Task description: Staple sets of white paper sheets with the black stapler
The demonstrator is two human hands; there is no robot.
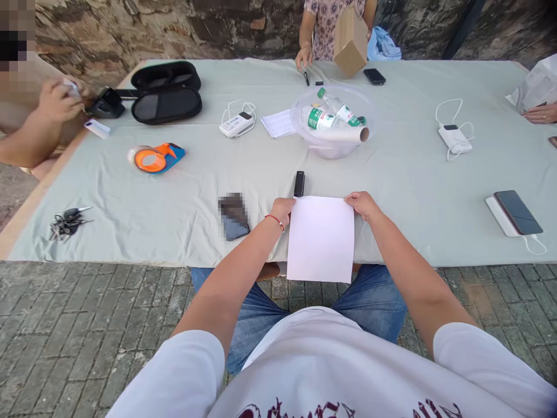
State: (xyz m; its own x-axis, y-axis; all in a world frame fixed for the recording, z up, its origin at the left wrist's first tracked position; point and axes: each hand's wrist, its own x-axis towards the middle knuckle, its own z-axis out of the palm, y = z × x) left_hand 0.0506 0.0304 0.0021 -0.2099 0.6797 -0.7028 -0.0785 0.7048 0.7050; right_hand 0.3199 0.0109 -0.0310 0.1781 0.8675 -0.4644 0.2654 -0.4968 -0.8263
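Note:
A blank white sheet of paper (321, 241) is stretched between my two hands, its lower part hanging past the table's front edge above my lap. My left hand (284, 210), with a red bracelet at the wrist, pinches the upper left corner. At the upper right corner my right hand (361, 205) grips the sheet between thumb and fingers. Just beyond the paper's top left lies a small black stapler-like object (299, 184). A dark phone (235, 223), partly pixelated, rests left of my left hand.
A clear plastic basin (335, 151) with bottles and a cardboard roll stands ahead. Around it lie a tape dispenser (152, 159), keys (67, 223), a black case (167, 104), power banks (237, 125) and a phone (517, 212). Co-workers sit at the far side and both ends; one holds a cardboard box (350, 42).

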